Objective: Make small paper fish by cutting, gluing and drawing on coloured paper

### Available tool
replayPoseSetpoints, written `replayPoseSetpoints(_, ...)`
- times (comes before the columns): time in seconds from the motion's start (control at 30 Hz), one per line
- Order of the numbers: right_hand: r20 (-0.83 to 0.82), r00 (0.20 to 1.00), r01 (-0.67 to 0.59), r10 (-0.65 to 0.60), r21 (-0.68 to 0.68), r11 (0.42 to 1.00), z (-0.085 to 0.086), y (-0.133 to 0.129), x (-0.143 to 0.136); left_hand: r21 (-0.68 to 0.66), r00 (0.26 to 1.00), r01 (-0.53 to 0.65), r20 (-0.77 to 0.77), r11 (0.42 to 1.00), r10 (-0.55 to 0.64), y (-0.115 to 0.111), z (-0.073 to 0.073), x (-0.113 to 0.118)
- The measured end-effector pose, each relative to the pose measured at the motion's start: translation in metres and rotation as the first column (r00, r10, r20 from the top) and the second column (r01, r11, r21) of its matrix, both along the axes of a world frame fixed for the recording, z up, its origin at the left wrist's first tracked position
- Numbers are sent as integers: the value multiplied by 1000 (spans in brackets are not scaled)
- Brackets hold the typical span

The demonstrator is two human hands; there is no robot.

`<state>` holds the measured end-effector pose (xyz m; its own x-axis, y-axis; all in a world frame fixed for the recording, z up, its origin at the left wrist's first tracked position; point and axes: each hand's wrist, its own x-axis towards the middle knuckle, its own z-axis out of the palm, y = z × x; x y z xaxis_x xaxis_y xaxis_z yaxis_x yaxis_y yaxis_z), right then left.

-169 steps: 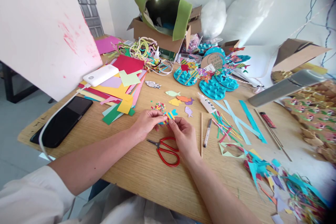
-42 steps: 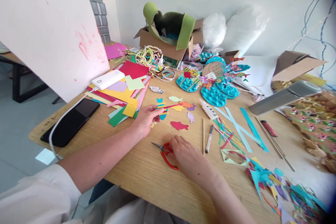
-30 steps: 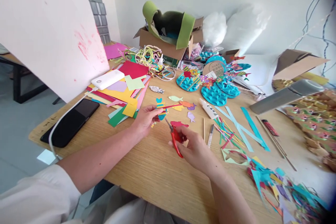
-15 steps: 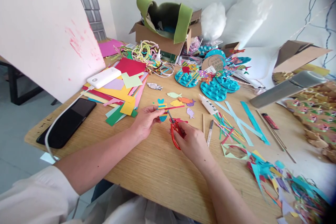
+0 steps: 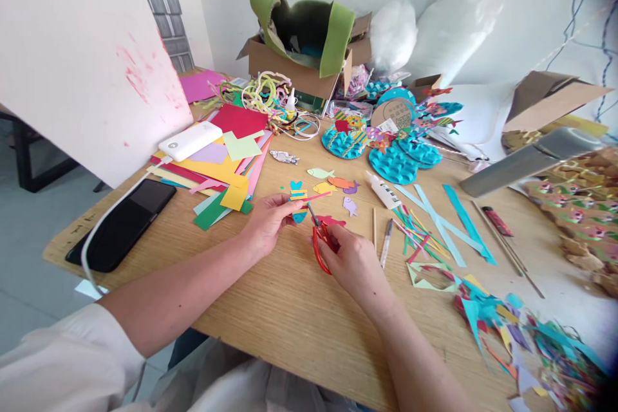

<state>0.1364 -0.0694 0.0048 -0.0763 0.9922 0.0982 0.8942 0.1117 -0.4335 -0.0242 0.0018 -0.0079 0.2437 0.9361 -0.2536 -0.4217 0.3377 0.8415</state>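
Note:
My left hand (image 5: 267, 222) pinches a blue paper fish (image 5: 299, 214) with yellow stripes, together with a thin red paper strip (image 5: 318, 196) that lies across it and sticks out to the right. My right hand (image 5: 355, 257) grips the red handles of a pair of scissors (image 5: 318, 251). Their blades point up and left, with the tips beside the blue fish, just below the strip. Beyond the hands lie several cut paper fish: a pale green one (image 5: 320, 173), an orange one (image 5: 339, 183), a yellow one (image 5: 324, 187) and a lilac one (image 5: 350, 206).
Coloured paper sheets (image 5: 241, 119), a white power bank (image 5: 190, 141) and a black phone (image 5: 123, 225) lie left. Right are a glue bottle (image 5: 383, 192), thin paper strips (image 5: 420, 235), a grey flask (image 5: 528, 164) and paper scraps (image 5: 512, 328). A cardboard box (image 5: 290, 74) stands behind.
The free end of the red strip has shifted slightly left and now tilts and curves upward. Both hands have stayed almost in place, and the view has moved a little.

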Motion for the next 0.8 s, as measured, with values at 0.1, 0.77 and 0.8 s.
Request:
replayPoseSetpoints(0.1,7,1000,1,-1,-14,1000,0,0,0,2,1000,0,-2,1000,0,0,0,0)
replayPoseSetpoints(0.77,47,999,6,-7,20,1000,-3,-1,-2,-70,1000,8,2,998,-8,-2,0,1)
replayPoseSetpoints(0.8,55,998,6,-7,23,1000,-3,-1,-2,-74,1000,8,2,997,-8,-2,0,1)
